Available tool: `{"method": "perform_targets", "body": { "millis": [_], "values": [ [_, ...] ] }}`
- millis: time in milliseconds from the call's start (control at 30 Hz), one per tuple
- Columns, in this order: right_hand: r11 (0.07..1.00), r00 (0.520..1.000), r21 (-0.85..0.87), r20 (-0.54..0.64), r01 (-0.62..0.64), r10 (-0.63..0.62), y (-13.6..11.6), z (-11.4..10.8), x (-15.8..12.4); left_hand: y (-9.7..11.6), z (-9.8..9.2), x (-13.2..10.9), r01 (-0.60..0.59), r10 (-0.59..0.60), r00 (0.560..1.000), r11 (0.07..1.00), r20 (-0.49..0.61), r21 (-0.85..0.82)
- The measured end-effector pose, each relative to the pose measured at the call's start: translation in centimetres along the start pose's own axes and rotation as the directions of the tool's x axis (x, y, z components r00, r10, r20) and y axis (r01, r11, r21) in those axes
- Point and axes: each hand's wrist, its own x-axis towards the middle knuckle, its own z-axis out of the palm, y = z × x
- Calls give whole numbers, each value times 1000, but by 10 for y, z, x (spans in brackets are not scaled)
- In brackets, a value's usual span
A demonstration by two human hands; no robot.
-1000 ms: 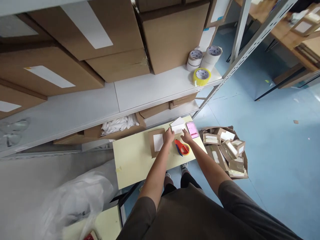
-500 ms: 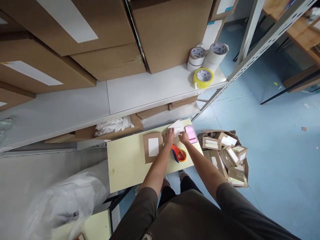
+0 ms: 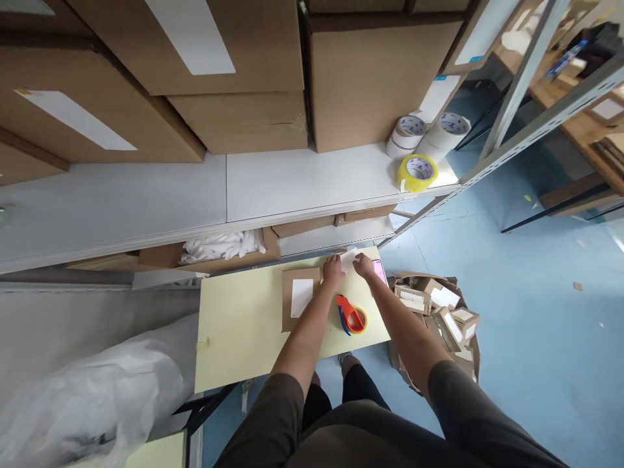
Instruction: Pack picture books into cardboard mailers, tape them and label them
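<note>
Between my two hands is a small white slip of paper (image 3: 348, 260), at the far right end of the pale yellow table (image 3: 238, 318). My left hand (image 3: 333, 267) is closed on its left edge. At the other edge, my right hand (image 3: 363, 265) pinches it. A pink-screened phone (image 3: 379, 270) lies just right of my right hand, partly hidden by the arm. Left of my left forearm rests a flat cardboard box (image 3: 287, 305) with a white label (image 3: 301, 298). Between my forearms sits a red and blue tape dispenser (image 3: 350, 315) with a yellow roll.
A shelf (image 3: 292, 179) behind the table bears large cartons (image 3: 380, 78), white tape rolls (image 3: 407, 133) and a yellow tape roll (image 3: 416, 172). Right of the table, a big open carton (image 3: 402, 370) on the floor holds several small labelled boxes. A translucent plastic bag (image 3: 112, 383) bulges at lower left.
The white slip has come up off the table between my hands, both now gripping it. My right hand covers more of the phone. The whole view has shifted slightly.
</note>
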Motion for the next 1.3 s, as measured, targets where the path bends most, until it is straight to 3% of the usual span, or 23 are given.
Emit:
{"method": "perform_targets", "body": {
  "millis": [100,267,367,467,633,733,900,1033,1167,1300],
  "values": [
    [994,995,-57,33,-92,94,5,14,-17,-5,7,-2,-55,54,998,998,13,13],
    [1000,994,-6,-105,-3,3,10,41,-66,-8,1,-13,-89,92,996,988,21,-124],
    [995,989,16,-115,100,-97,16,49,-83,-4,0,-19,64,-89,993,961,-79,-271],
    [984,985,32,-18,173,-172,27,48,-87,0,4,-19,265,-331,938,878,-106,-399],
    [972,973,82,51,219,-223,40,42,-88,3,10,-19,378,-448,892,815,-64,-439],
    [969,979,138,-45,205,-201,45,43,-96,5,8,-27,362,-428,900,837,-79,-412],
    [950,981,298,-190,94,-37,49,40,-108,11,-4,-47,288,-352,928,887,-125,-362],
    [896,963,441,-259,50,74,43,29,-106,13,-19,-61,170,-276,945,874,-177,-455],
    [850,964,526,-233,11,132,30,15,-96,6,-31,-70,27,-173,971,764,-163,-644],
    [803,972,595,-200,23,121,20,8,-89,-4,-35,-72,3,-107,992,553,-67,-833]
  ]
}}
